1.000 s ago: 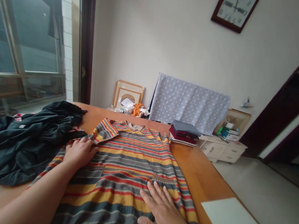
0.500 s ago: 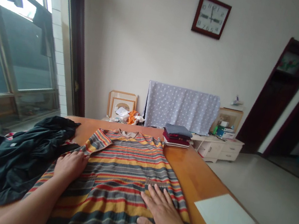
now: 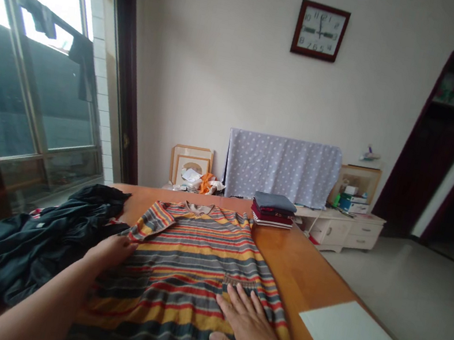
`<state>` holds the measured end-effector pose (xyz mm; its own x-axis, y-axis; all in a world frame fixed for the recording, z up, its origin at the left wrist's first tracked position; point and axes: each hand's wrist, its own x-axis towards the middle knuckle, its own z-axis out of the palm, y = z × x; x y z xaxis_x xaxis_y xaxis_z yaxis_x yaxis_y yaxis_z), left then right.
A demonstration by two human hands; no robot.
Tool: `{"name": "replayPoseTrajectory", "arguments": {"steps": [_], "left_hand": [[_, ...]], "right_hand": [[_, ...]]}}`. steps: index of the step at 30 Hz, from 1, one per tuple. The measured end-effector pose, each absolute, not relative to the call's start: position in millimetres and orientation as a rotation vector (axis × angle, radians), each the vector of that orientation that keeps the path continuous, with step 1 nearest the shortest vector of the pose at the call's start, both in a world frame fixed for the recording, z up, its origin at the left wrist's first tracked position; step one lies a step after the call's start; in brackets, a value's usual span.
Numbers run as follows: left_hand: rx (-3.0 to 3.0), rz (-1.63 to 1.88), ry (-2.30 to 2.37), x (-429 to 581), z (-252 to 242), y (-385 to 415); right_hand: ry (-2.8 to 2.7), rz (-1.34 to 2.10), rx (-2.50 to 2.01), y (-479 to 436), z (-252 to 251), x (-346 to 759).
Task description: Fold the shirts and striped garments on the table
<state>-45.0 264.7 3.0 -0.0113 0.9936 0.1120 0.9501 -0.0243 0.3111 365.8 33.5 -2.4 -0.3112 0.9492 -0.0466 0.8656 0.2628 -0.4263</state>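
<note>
my left hand (image 3: 111, 250) and right hand (image 3: 247, 329) lie open, gripping nothing, pressing the striped shirt (image 3: 190, 251) flat to keep it smooth; a black jacket (image 3: 5, 254) sits at 9 o'clock.

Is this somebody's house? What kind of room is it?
It looks like a room in someone's home. There's a wall clock, a small drawer cabinet, and folded clothes on a wooden table.

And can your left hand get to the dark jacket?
Probably yes. Your left hand rests on the edge of the striped shirt, right beside the dark jacket, and nothing seems to stand between them.
</note>
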Motion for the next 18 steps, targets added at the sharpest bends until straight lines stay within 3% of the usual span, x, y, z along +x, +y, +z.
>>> {"name": "replayPoseTrajectory", "arguments": {"steps": [8,13,18], "left_hand": [[1.901,0.688,2.099,-66,6,243],[2.082,0.803,1.994,-1,28,251],[2.217,0.852,1.686,76,17,260]], "right_hand": [[-2.299,0.531,-1.663,38,-17,371],[-2.321,0.602,-1.695,42,-12,370],[-2.365,0.73,-1.66,50,3,375]]}}
